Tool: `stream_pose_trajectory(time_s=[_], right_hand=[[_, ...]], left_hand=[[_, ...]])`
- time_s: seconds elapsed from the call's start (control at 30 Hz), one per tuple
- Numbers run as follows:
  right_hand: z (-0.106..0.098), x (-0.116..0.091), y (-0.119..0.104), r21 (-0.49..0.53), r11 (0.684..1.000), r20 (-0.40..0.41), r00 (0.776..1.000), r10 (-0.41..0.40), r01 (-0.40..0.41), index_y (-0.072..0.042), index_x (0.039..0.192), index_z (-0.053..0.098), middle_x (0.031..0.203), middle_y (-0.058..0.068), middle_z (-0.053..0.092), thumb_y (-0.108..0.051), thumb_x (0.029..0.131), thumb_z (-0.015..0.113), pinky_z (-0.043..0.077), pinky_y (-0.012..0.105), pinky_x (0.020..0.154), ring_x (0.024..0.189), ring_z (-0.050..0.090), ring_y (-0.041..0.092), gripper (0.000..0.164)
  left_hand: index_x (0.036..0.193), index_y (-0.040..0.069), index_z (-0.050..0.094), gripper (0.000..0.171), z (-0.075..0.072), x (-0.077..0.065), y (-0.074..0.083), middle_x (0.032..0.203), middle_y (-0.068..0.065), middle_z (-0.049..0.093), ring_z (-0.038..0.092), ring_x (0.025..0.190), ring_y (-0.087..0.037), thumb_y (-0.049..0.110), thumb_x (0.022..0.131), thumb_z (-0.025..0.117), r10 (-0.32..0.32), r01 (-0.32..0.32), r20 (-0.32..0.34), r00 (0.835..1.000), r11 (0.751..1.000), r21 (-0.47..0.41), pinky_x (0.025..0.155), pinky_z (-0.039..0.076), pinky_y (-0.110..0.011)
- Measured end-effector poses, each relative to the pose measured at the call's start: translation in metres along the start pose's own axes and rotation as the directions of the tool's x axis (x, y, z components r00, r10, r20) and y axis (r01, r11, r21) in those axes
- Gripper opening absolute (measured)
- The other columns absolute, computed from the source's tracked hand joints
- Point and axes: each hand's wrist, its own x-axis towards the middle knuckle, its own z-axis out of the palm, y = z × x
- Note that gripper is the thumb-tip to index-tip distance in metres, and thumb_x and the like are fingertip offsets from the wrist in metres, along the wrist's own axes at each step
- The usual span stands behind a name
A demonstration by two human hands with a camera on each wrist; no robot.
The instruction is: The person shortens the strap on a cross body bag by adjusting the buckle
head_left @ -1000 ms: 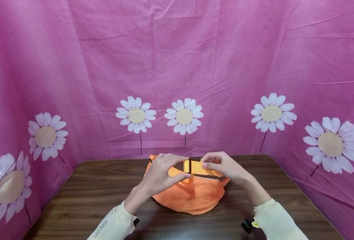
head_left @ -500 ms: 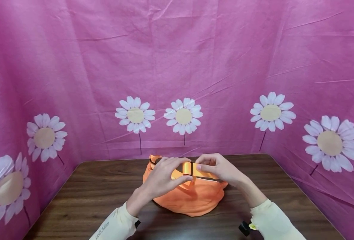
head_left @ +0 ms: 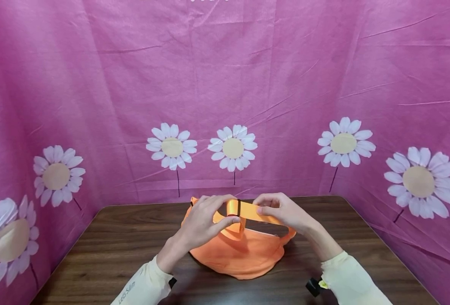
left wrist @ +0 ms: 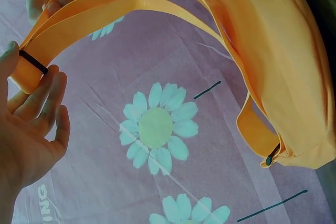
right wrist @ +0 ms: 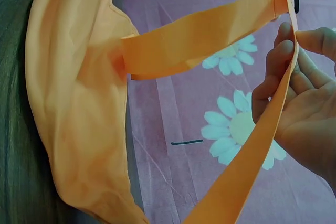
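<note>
An orange waist bag (head_left: 244,256) rests on the table, its zip along the top edge. Its orange strap (head_left: 257,212) is lifted above it and passes through a black slider buckle (head_left: 238,208). My left hand (head_left: 203,222) holds the buckle by its edges between thumb and fingers; the left wrist view shows this grip, with a fold of strap at the buckle (left wrist: 33,62). To the right, my right hand (head_left: 283,212) pinches the strap between thumb and fingers, just beside the buckle in the right wrist view. A second black strap fitting (left wrist: 272,154) hangs at one end of the bag.
A brown wood-grain table (head_left: 106,241) carries the bag. Pink cloth (head_left: 225,76) printed with white daisies hangs behind and on both sides. A black wrist device (head_left: 313,287) sits by the right sleeve.
My right hand first came closer to the buckle, then drew back right, pulling the strap out straighter. My left hand kept the buckle and shifted slightly left. The bag's front edge moved slightly nearer.
</note>
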Motion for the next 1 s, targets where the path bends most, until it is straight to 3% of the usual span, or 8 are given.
stream_pose_trajectory(time_s=[0.3, 0.6, 0.83, 1.0], right_hand=[[0.001, -0.001, -0.002, 0.046, 0.999, 0.026, 1.000, -0.017, 0.015, -0.003, 0.110, 0.070, 0.079, 0.013, 0.061, -0.015, 0.101, 0.067, 0.046, 0.027, 0.056, 0.066, 0.054, 0.025, 0.016], [0.009, 0.000, -0.006, 0.014, 1.000, 0.035, 0.999, -0.022, 0.021, -0.006, 0.110, 0.072, 0.081, 0.013, 0.063, -0.016, 0.100, 0.068, 0.048, 0.029, 0.058, 0.066, 0.055, 0.019, 0.015], [0.013, 0.002, -0.007, 0.002, 1.000, 0.059, 0.998, -0.023, 0.023, -0.010, 0.112, 0.074, 0.089, 0.013, 0.067, -0.018, 0.101, 0.067, 0.050, 0.030, 0.063, 0.071, 0.057, 0.018, 0.016], [0.011, 0.001, -0.007, -0.001, 1.000, 0.068, 0.998, -0.001, 0.001, -0.010, 0.112, 0.073, 0.080, 0.011, 0.063, -0.021, 0.101, 0.066, 0.047, 0.029, 0.059, 0.068, 0.055, 0.018, 0.017]], left_hand=[[0.127, 0.017, 0.064, 0.051, 0.000, 0.000, 0.001, 0.116, 0.012, 0.065, 0.060, 0.104, -0.005, 0.049, 0.089, 0.078, -0.061, 0.061, 0.023, 0.998, 0.998, -0.028, 0.096, 0.045, -0.037], [0.126, 0.020, 0.063, 0.051, 0.004, -0.003, 0.005, 0.115, 0.016, 0.064, 0.057, 0.097, -0.006, 0.053, 0.089, 0.075, -0.109, 0.114, 0.092, 0.990, 0.992, -0.048, 0.095, 0.044, -0.039], [0.125, 0.022, 0.063, 0.049, 0.007, -0.003, 0.006, 0.114, 0.016, 0.064, 0.055, 0.091, -0.004, 0.056, 0.091, 0.072, -0.096, 0.100, 0.094, 0.991, 0.994, -0.038, 0.090, 0.044, -0.037], [0.124, 0.019, 0.065, 0.047, 0.005, -0.002, 0.005, 0.112, 0.014, 0.065, 0.054, 0.088, -0.003, 0.050, 0.091, 0.075, -0.062, 0.064, 0.067, 0.996, 0.997, -0.035, 0.088, 0.043, -0.034]])
